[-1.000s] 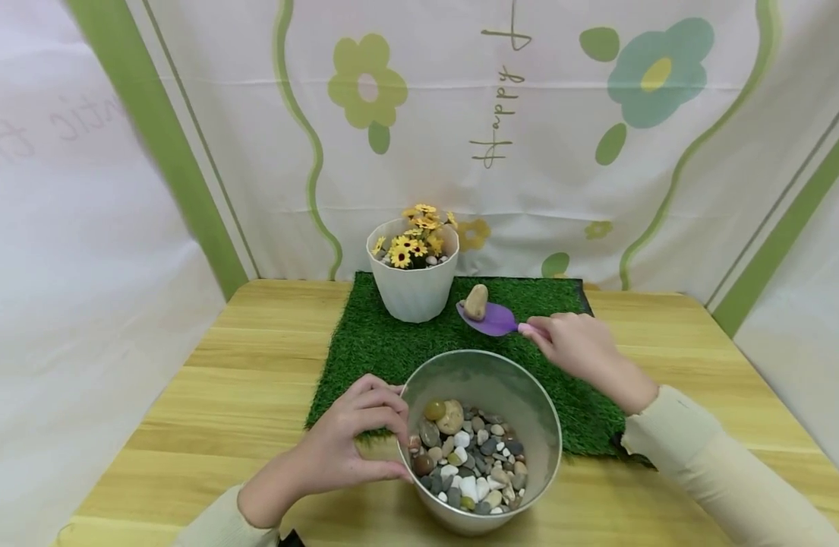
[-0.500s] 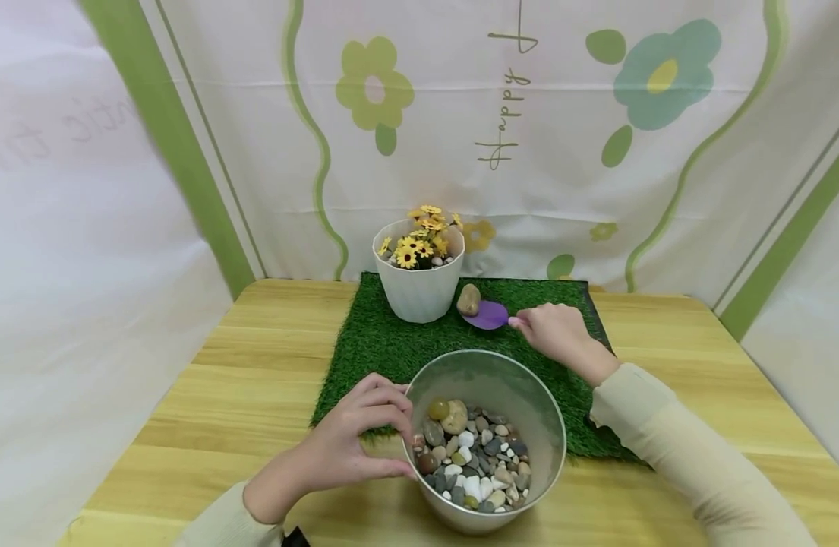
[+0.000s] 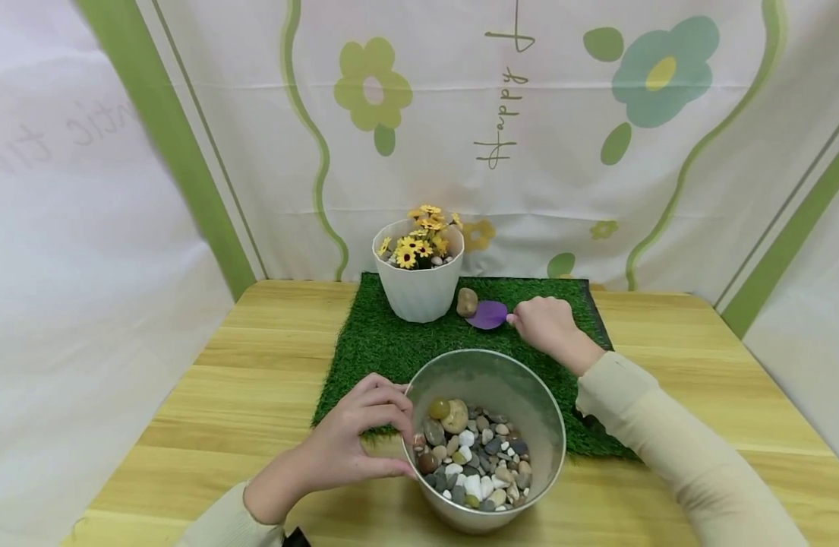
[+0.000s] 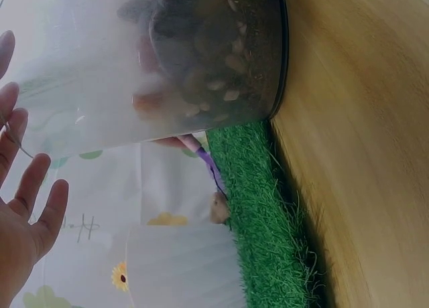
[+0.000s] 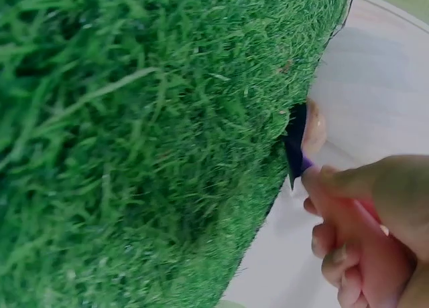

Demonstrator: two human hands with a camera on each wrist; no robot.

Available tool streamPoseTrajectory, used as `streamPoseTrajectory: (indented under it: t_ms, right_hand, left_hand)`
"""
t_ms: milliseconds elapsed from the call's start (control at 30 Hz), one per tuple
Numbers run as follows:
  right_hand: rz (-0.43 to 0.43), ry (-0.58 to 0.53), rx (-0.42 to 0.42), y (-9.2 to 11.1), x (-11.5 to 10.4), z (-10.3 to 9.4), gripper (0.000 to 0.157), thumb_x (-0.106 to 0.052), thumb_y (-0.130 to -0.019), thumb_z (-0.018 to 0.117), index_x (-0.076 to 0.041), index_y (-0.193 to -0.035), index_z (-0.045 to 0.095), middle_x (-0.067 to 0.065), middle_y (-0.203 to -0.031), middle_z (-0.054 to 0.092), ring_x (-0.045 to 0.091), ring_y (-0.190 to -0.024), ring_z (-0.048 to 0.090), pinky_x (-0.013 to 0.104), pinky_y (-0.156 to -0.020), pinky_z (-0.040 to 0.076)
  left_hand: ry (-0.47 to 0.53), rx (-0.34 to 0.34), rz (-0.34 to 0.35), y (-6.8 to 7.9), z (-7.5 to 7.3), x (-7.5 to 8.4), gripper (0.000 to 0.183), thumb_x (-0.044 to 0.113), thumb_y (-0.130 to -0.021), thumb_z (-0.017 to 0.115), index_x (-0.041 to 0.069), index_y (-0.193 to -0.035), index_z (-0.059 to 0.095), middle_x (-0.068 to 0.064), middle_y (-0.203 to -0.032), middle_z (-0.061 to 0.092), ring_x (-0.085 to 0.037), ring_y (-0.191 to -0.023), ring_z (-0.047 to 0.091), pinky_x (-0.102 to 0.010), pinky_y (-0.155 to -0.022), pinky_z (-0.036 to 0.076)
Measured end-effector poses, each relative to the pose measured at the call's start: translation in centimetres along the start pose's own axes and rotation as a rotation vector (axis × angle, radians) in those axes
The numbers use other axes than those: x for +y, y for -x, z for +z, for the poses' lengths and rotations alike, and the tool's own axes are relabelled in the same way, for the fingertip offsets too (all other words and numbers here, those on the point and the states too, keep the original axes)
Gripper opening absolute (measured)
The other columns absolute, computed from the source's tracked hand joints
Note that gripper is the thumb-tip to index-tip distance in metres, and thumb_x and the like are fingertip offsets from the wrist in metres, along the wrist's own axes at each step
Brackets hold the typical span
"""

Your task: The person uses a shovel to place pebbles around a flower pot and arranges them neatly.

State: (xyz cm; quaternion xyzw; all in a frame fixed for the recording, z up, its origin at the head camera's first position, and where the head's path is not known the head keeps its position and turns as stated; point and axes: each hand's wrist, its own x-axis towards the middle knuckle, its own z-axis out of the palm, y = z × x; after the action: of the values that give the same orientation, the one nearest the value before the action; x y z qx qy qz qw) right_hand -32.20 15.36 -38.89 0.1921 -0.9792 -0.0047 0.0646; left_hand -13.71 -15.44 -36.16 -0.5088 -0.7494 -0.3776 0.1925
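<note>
My right grip (image 3: 544, 323) is gripping the purple trowel (image 3: 488, 314) by its pink handle (image 5: 375, 268); fingers wrapped round, blade pointing left. Tan stone (image 3: 467, 302) sits at the blade's tip, over the turf mat (image 3: 385, 349) and just to the right of the white pot (image 3: 419, 296). Can't tell if the stone rests on the tip or already on the grass. Right wrist view: blade dark, low at the grass, stone partly behind it.

My left grip (image 3: 361, 433) holds the bucket (image 3: 504, 380) at the left side of its rim, fingers and thumb curved, thumb nearest me. Bucket upright on the wooden bench (image 3: 255, 372), at the near edge of the mat. Wall see-through in the left wrist view. Inside, at the bottom: mixed pebbles (image 3: 481, 463), white, grey, brown, a few yellowish; bigger ones toward the left wall.

Pot stands upright at the back of the mat, left of centre. Yellow flowers (image 3: 419, 247) with dark centres in it, small stones round their base. Behind the bench, white cloth (image 3: 563, 190) with printed flowers, green wavy lines, sideways "Happy". Long pale sleeves (image 3: 654, 418) on both my arms.
</note>
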Motion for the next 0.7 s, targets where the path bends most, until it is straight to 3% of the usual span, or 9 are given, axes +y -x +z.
streamPoseTrajectory:
  t_ms: [133, 267, 400, 700]
  right_hand:
    - [0.004, 0.066, 0.009, -0.2, -0.5, -0.7, 0.044, -0.030, -0.094, 0.055, -0.015, -0.054, 0.047, -0.002, -0.046, 0.029, 0.014, -0.039, 0.032, 0.026, -0.036, 0.019]
    - [0.024, 0.063, -0.013, -0.3, -0.4, -1.1, 0.043, -0.031, -0.094, 0.055, -0.014, -0.055, 0.050, 0.000, -0.047, 0.034, 0.017, -0.040, 0.038, 0.028, -0.036, 0.023]
    - [0.045, 0.051, -0.028, -0.3, -0.1, -1.1, 0.043, -0.031, -0.094, 0.055, -0.014, -0.055, 0.050, 0.000, -0.047, 0.035, 0.017, -0.041, 0.039, 0.028, -0.036, 0.025]
    - [0.031, 0.098, 0.042, -0.1, 0.8, -1.3, 0.041, -0.026, -0.094, 0.055, -0.012, -0.057, 0.050, 0.000, -0.046, 0.032, 0.015, -0.041, 0.034, 0.026, -0.036, 0.025]
  left_hand:
    - [0.009, -0.003, -0.010, 0.6, 0.4, -0.8, 0.027, 0.032, -0.071, 0.080, 0.021, -0.088, 0.062, 0.007, -0.102, 0.058, -0.018, -0.104, 0.046, -0.037, -0.096, 0.040]
    - [0.032, -0.005, -0.016, 0.5, 0.6, -0.7, 0.026, 0.033, -0.072, 0.079, 0.022, -0.089, 0.062, 0.008, -0.103, 0.057, -0.018, -0.104, 0.045, -0.039, -0.099, 0.039]
    - [0.042, -0.008, -0.031, 0.3, 0.5, -0.6, 0.026, 0.033, -0.072, 0.079, 0.023, -0.088, 0.061, 0.008, -0.103, 0.057, -0.017, -0.104, 0.045, -0.040, -0.100, 0.039]
    - [0.041, -0.013, -0.029, 0.3, 0.4, -0.5, 0.026, 0.034, -0.072, 0.079, 0.023, -0.088, 0.061, 0.009, -0.102, 0.057, -0.018, -0.105, 0.045, -0.039, -0.099, 0.039]
